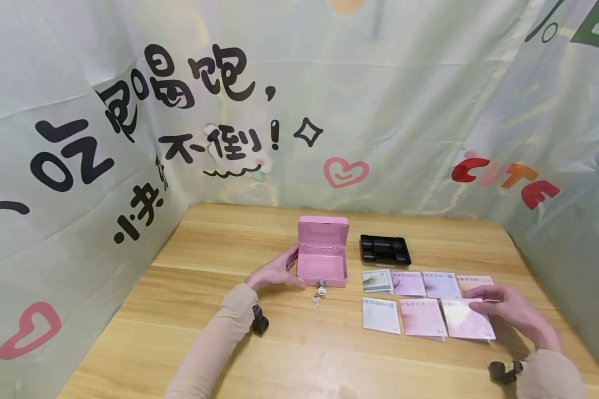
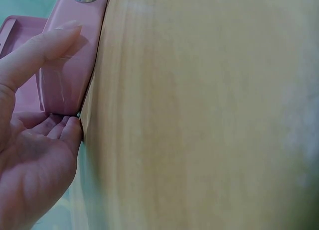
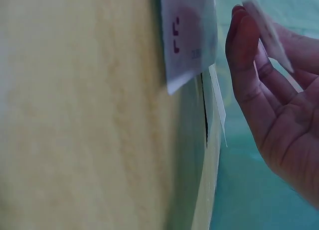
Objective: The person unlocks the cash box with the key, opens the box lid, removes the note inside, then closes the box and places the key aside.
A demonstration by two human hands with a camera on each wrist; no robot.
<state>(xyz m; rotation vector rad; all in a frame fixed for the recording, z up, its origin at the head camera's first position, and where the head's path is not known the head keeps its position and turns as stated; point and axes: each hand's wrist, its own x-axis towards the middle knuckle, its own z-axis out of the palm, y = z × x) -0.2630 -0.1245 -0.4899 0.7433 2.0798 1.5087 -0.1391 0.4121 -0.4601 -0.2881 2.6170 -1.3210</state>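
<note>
A pink cash box (image 1: 322, 265) stands on the table with its lid (image 1: 323, 231) raised. My left hand (image 1: 277, 271) grips its near left corner, thumb (image 2: 45, 53) on the front face and the other fingers against the side. Keys (image 1: 316, 301) hang at the silver lock (image 1: 321, 288) on the box's front. My right hand (image 1: 516, 311) pinches a pinkish banknote bundle (image 3: 269, 36) between thumb and fingers, at the right end of the upper row. Just in front of that hand lies another pink bundle (image 1: 466, 320) in the lower row.
A black compartment tray (image 1: 385, 252) sits behind the notes. More banknotes lie in two rows: a green one (image 1: 376, 281), a purple one (image 1: 408, 284), a blue one (image 1: 439, 285), a pale one (image 1: 381, 316) and a pink one (image 1: 422, 317). Printed cloth surrounds the wooden table (image 1: 229, 244).
</note>
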